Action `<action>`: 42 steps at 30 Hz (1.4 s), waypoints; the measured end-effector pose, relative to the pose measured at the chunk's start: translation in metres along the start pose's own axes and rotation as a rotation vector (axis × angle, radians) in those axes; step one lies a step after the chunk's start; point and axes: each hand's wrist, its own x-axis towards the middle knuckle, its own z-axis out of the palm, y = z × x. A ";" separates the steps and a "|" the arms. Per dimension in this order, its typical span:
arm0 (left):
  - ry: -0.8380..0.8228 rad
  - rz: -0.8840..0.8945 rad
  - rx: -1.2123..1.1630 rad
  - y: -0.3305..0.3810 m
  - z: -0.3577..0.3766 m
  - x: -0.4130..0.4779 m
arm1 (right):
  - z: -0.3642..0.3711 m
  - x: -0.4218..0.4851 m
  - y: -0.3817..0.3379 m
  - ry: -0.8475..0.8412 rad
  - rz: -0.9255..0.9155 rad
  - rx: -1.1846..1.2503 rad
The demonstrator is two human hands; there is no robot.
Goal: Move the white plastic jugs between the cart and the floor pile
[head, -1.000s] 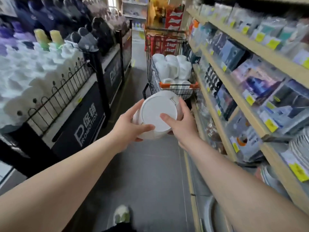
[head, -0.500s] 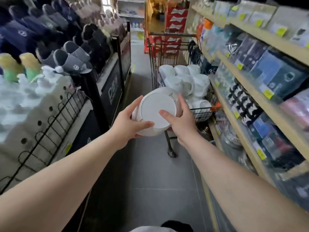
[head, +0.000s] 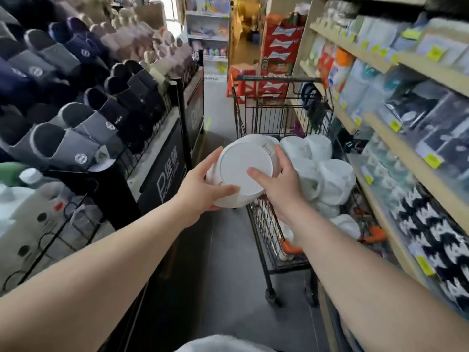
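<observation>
Gripping white container [head: 243,171] between left hand [head: 200,189] and right hand [head: 279,184].

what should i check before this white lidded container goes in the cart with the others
1. Two-handed hold: ok. The left hand and right hand grip the white container from both sides.
2. Lid seated: cannot tell. The round lid faces the camera and looks flush; its latch is too small to judge.
3. Position over the shopping cart: not ok. The container sits at the cart's left rim, partly outside it.
4. Room in the cart: cannot tell. The white containers are piled high on its near side; the far side is hidden.
5. Aisle floor beside the cart: ok, nothing on it.
</observation>
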 end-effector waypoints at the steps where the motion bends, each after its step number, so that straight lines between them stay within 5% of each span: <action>1: -0.005 0.005 0.005 0.004 -0.003 0.020 | 0.003 0.019 -0.001 0.009 -0.006 -0.001; 16: -0.393 0.014 0.168 0.034 -0.001 0.342 | 0.031 0.264 0.037 0.410 0.110 -0.006; 42: -1.099 -0.154 0.464 0.030 0.277 0.658 | -0.135 0.487 0.127 1.100 0.475 -0.092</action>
